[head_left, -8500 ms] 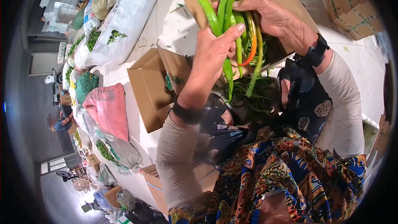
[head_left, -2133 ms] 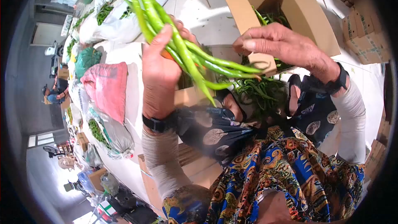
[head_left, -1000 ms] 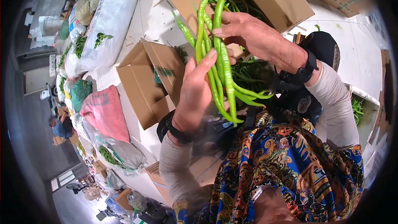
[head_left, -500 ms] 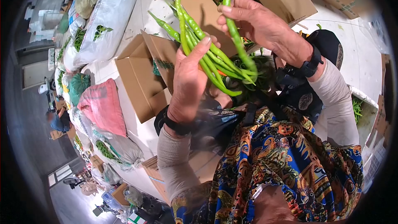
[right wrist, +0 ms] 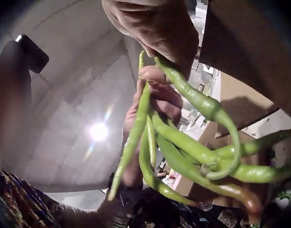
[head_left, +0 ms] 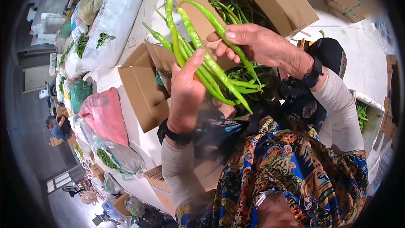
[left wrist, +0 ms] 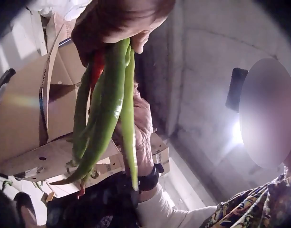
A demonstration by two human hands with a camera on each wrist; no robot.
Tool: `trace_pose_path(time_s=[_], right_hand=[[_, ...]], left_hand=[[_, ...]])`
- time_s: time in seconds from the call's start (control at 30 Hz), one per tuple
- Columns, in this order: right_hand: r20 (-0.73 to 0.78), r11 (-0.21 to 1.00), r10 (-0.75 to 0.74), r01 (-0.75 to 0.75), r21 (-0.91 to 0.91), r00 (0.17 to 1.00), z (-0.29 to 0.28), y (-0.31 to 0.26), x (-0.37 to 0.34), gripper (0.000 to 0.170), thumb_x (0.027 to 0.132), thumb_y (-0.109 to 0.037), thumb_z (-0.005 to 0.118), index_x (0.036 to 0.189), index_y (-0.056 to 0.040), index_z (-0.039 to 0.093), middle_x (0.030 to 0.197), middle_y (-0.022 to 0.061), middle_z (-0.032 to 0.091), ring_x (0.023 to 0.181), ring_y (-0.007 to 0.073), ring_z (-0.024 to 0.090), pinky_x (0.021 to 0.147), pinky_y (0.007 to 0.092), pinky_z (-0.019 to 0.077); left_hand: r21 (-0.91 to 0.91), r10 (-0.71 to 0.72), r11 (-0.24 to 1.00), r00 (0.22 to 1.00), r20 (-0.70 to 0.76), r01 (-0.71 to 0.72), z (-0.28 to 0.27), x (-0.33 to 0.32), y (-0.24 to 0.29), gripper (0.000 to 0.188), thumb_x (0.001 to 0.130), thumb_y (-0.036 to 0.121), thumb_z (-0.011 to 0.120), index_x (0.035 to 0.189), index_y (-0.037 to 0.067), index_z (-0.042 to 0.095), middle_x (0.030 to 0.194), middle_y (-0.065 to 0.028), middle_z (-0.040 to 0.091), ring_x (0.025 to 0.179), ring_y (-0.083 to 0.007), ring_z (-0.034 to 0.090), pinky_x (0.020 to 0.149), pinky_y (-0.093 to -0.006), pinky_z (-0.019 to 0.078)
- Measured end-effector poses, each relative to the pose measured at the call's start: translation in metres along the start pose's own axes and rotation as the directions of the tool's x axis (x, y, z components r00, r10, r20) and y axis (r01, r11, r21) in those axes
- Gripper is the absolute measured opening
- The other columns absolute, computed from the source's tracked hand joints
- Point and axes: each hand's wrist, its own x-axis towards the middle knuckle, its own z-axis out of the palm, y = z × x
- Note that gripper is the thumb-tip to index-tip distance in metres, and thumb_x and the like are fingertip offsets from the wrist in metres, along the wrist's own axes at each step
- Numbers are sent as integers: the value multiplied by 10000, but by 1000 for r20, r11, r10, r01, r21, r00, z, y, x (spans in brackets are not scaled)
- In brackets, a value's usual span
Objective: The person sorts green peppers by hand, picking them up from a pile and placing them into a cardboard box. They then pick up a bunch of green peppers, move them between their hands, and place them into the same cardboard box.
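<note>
In the head view my left hand (head_left: 185, 97) grips a bunch of long green chili peppers (head_left: 222, 76), its thumb laid across them. The left wrist view shows a red chili pepper (left wrist: 97, 69) among the green ones under that hand. My right hand (head_left: 268, 48) pinches one curved green chili pepper (head_left: 211, 18) between thumb and fingers, just right of the bunch. From the right wrist view, the lower part of this pepper (right wrist: 198, 99) hooks round in front of the bunch. The left fingers behind the peppers are mostly hidden.
An open cardboard box (head_left: 276, 4) with peppers inside stands beyond the hands. Another open carton (head_left: 141, 86) is at the left. More peppers lie low between the legs. A white bin (head_left: 373, 133) of peppers is at right; a pink sack (head_left: 105, 116) and white sacks (head_left: 116, 21) line the left.
Half a second ago the right hand held a pepper upright, away from the bunch; now its pepper leans left beside the bunch. About two seconds ago that hand held nothing. Earlier, orange-red peppers showed.
</note>
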Motion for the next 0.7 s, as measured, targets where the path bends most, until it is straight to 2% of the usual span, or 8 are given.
trace_pose_path(time_s=[0.13, 0.23, 0.37, 0.43, 0.5, 0.57, 0.6, 0.7], right_hand=[[-30, 999, 28, -29, -17, 999, 3, -3, -5, 383, 980, -221, 490, 1238, 62, 502, 951, 75, 631, 818, 115, 568, 726, 239, 475], [-75, 997, 52, -57, -59, 996, 11, -4, -10, 345, 982, -210, 482, 1204, 51, 525, 895, 61, 617, 784, 118, 559, 700, 233, 471], [-8, 978, 92, -92, -185, 996, 21, -4, -25, 276, 988, -187, 464, 1140, 28, 546, 868, 49, 597, 757, 111, 533, 676, 237, 455], [-23, 941, 104, -106, -320, 994, 25, -4, -34, 268, 994, -183, 449, 1126, 29, 547, 857, 33, 584, 764, 106, 521, 687, 241, 452], [-35, 952, 126, -131, -275, 991, 21, 2, -38, 268, 1000, -192, 438, 1114, 23, 548, 868, 27, 581, 781, 103, 516, 716, 246, 455], [-43, 913, 49, -63, -403, 998, 15, 7, -37, 284, 1003, -209, 434, 1132, 20, 542, 897, 32, 587, 801, 98, 518, 745, 245, 457], [-45, 914, 49, -63, -401, 998, 15, 7, -37, 284, 1003, -209, 434, 1132, 20, 542, 897, 32, 587, 801, 98, 518, 745, 245, 457], [-20, 910, 72, -74, -409, 997, 15, 6, -40, 315, 1001, -222, 442, 1174, 25, 533, 941, 57, 607, 823, 107, 546, 767, 247, 466]], left_hand=[[82, 24, 997, 996, -82, -18, 1, -2, 6, 293, 928, 131, 546, 1175, -21, 503, 984, -109, 569, 899, -196, 560, 798, -317, 469], [56, 9, 998, 997, -72, -5, -6, -2, 7, 284, 919, 145, 557, 1150, -12, 508, 981, -103, 557, 883, -192, 553, 778, -325, 471], [122, 30, 992, 995, -95, -18, -14, -4, 11, 272, 913, 158, 560, 1126, -2, 503, 971, -97, 542, 879, -189, 539, 768, -328, 468], [73, 90, 994, 996, -28, -87, -20, -3, 14, 251, 917, 153, 545, 1110, 1, 494, 971, -96, 532, 887, -188, 529, 768, -330, 465], [69, 82, 994, 996, -37, -79, -21, -4, 15, 250, 923, 136, 530, 1126, -3, 487, 979, -99, 530, 897, -190, 523, 767, -327, 464], [81, 45, 996, 997, -61, -40, -21, -4, 15, 247, 928, 126, 517, 1133, -7, 485, 972, -99, 530, 886, -190, 526, 760, -324, 466], [82, 42, 996, 997, -61, -37, -18, -4, 15, 247, 928, 126, 517, 1133, -7, 485, 972, -99, 530, 886, -190, 526, 760, -324, 466], [160, 77, 985, 991, -110, -59, -11, -6, 15, 217, 917, 167, 529, 1054, 2, 564, 866, -78, 591, 807, -145, 558, 750, -271, 450]])
